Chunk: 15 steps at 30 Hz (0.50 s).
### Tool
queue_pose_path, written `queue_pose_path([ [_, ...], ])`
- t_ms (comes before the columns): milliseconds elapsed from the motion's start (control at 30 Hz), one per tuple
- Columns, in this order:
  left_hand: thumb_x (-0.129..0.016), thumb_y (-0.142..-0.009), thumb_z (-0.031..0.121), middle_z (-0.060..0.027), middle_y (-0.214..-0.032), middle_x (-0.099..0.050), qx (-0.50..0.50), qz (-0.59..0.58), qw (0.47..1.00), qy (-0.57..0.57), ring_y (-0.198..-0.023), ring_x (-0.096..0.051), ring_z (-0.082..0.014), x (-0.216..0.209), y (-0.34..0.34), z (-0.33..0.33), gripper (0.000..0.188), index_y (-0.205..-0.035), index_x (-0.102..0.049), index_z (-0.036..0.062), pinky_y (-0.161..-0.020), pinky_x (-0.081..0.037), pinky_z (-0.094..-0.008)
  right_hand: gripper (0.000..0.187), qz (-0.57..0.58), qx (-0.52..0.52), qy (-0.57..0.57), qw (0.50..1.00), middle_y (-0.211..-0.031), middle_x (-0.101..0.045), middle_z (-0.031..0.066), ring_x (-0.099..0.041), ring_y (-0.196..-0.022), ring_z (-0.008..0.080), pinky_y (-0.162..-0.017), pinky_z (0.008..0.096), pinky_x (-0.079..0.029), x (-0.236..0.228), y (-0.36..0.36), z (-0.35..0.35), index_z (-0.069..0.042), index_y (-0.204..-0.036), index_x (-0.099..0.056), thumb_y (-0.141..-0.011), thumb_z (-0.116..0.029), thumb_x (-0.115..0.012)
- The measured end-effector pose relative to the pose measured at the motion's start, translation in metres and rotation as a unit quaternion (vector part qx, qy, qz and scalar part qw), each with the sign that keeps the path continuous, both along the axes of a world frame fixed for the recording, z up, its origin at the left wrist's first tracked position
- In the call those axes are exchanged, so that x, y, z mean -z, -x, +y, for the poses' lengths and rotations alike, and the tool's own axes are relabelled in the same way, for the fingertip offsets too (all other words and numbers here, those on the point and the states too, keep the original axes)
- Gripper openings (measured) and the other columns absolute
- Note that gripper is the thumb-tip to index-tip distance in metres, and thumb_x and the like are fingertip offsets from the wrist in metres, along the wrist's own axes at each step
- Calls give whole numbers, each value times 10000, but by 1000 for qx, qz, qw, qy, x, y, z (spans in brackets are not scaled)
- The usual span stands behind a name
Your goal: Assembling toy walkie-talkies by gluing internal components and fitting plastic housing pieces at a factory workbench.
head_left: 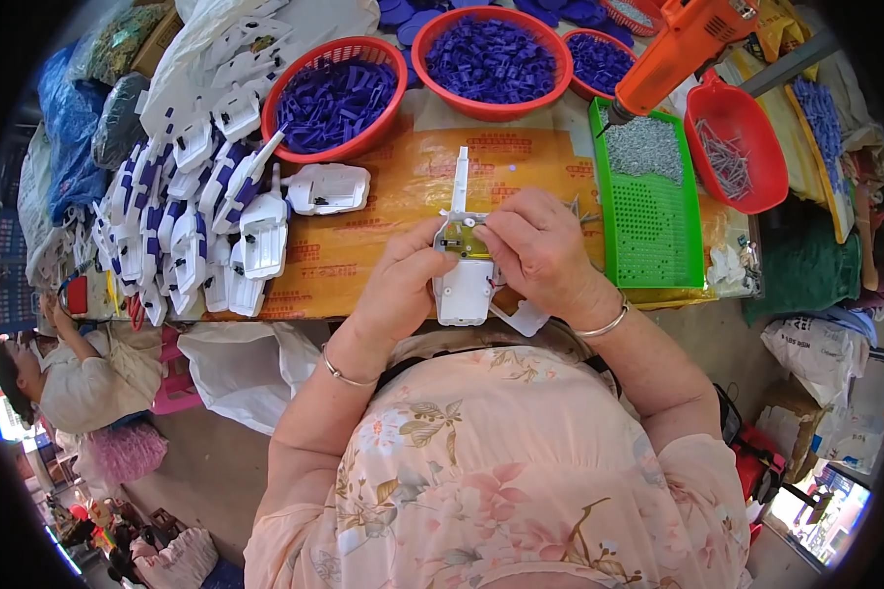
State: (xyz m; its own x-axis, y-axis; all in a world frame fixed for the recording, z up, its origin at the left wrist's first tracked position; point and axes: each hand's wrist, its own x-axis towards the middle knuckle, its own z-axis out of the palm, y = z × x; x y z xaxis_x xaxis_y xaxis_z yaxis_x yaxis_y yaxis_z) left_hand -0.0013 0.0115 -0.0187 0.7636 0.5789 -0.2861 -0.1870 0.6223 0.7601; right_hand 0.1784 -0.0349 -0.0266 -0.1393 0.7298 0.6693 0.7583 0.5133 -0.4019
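Centrally, the white shell (465, 294) sits between the 2 hands at the table's (403, 172) near edge, its long axis running away from the person and its stem (461, 182) pointing to the far side. Both hands are at it, so neither is nearer: the left hand (400, 280) meets its left side, the right hand (540, 247) its upper right, with the yellow-green board (475, 241) between their fingertips. The left grip pinches the shell, thumb on top near the board; the right grip is bunched at the edge, and I cannot tell whether it clasps the shell or some small part. A loose-looking white piece (526, 318) lies just below the right hand; whether it is joined to the shell is unclear. As for writing, rows of small red print (499, 142) run across the orange table cover, and dark lettering marks a pale sack (810, 353) off to the right. The shell itself shows no label that I can make out, and any marks on the orange driver (673, 59) are too small to tell.
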Motion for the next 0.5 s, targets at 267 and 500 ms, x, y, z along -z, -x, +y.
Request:
queue_pose_path([
  [267,-401,-794,31,-130,-1036,-625,-40,13,999,-15,-879,-637,-187,8,-1,-3,430,-1197,-499,-83,-792,-524,-316,133,-31,-6,18,999,-731,-506,92,-518,-661,276,-596,374,-433,-4,0,-3,-35,-762,-558,-730,-37,-687],
  [500,-418,-798,25,-83,-932,-642,-50,38,998,-10,-765,-618,-124,5,-2,-9,384,-1148,-553,-53,-684,-502,-252,108,-94,-6,38,995,-718,-455,89,-503,-690,261,-627,365,-414,-14,0,-10,-58,-698,-496,-694,-76,-602],
])
